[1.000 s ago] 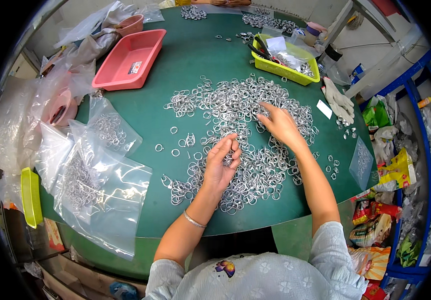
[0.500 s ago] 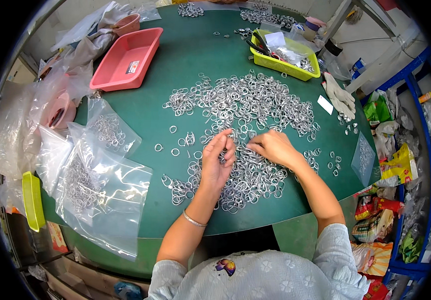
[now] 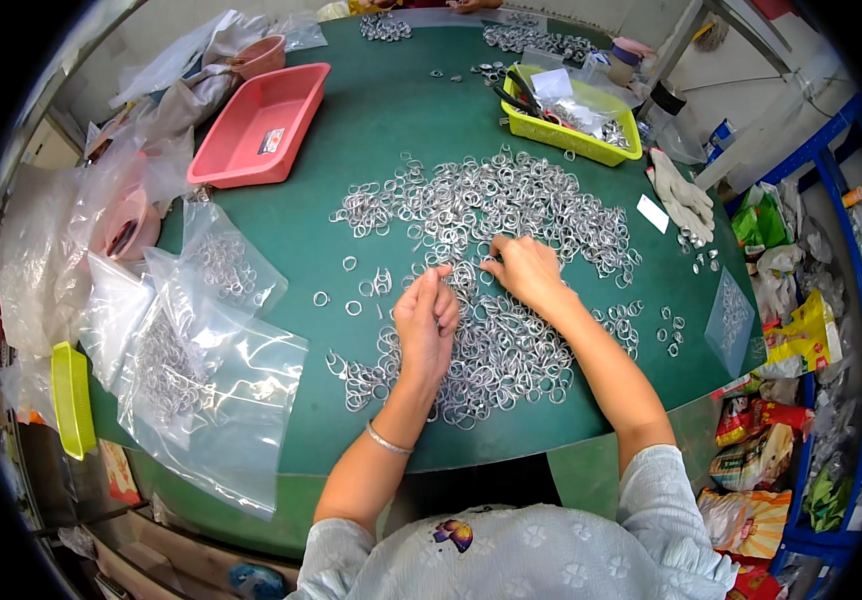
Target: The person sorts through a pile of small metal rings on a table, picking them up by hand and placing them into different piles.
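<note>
Resting mid-table on the metal rings [image 3: 491, 300], both hands, left hand [image 3: 426, 320] and right hand [image 3: 526, 272], grip curled, contents unclear

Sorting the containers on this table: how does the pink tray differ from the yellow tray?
The pink tray sits far left and holds only a small card; the yellow tray sits far right and holds rings, tools and paper. The pink tray looks wider and shallower, the yellow tray narrower. Both are rectangular plastic, on the green table.
</note>
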